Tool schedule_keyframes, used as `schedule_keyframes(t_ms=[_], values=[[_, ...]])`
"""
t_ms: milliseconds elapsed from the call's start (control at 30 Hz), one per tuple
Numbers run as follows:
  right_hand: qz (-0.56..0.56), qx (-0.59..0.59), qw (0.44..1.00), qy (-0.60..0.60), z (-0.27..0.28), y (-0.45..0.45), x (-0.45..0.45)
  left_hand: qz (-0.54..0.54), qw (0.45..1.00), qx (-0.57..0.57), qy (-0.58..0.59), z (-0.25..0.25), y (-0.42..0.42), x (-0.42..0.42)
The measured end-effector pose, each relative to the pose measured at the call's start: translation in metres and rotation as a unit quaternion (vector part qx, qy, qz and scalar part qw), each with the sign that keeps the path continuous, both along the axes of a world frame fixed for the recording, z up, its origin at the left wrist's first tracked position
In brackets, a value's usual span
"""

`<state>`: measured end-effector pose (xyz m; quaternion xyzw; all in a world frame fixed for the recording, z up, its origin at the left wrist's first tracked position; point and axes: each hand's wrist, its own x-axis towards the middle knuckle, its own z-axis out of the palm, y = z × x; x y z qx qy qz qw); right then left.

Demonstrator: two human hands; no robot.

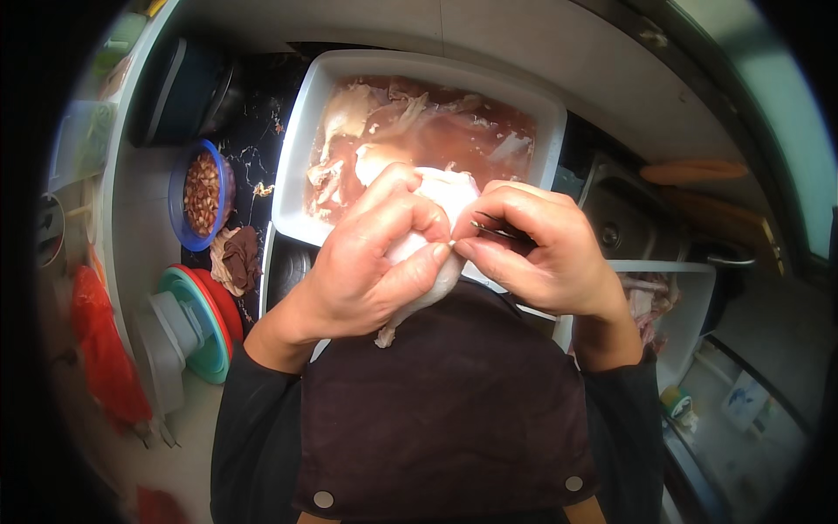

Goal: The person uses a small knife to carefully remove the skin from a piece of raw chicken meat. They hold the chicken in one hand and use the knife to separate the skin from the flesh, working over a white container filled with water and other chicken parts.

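My left hand (386, 255) grips a pale, plucked bird carcass (429, 288), likely poultry, with a leg end pointing down towards my dark apron. Thumb and forefinger of my right hand (537, 242) pinch at the bird's skin, right beside my left thumb. A thin metal tool, perhaps tweezers (491, 226), lies within the curled fingers of my right hand. Just beyond both hands stands a white plastic tub (288, 177) of reddish water, in which more pale poultry pieces (350, 114) lie partly under the surface. My palms and part of the bird are hidden.
A blue bowl (229, 190) of chopped brownish pieces stands on the black counter at left, near a brown cloth (241, 259). Stacked colored lids or basins (219, 347) are below. On the right are a steel sink (609, 209) and another white tub (694, 308) holding raw meat.
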<state>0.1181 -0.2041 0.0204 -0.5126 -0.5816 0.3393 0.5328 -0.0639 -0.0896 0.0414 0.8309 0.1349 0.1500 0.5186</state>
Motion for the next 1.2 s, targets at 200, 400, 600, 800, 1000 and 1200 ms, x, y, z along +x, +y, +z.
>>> schedule_keyframes(t_ms=[200,400,600,800,1000,1200], values=[[0.004,-0.013,1.000,-0.009,0.003,-0.001,0.001,-0.001,1.000,0.022,-0.002,0.001,-0.002,0.000],[-0.007,-0.002,1.000,-0.015,0.000,-0.002,-0.003,-0.004,0.999,0.040,-0.008,0.002,-0.002,0.000],[-0.011,-0.004,1.000,0.000,-0.001,-0.003,-0.002,-0.005,0.999,0.046,-0.003,0.002,-0.002,-0.001],[-0.016,-0.015,0.999,-0.034,0.003,-0.005,-0.002,-0.002,0.999,0.053,-0.013,0.001,-0.002,0.001],[-0.048,0.009,0.997,-0.052,0.000,-0.006,-0.009,0.017,1.000,-0.008,-0.007,0.001,-0.001,0.001],[-0.051,0.029,0.997,-0.039,-0.003,-0.005,-0.009,0.039,0.999,-0.013,-0.007,0.001,-0.001,0.003]])
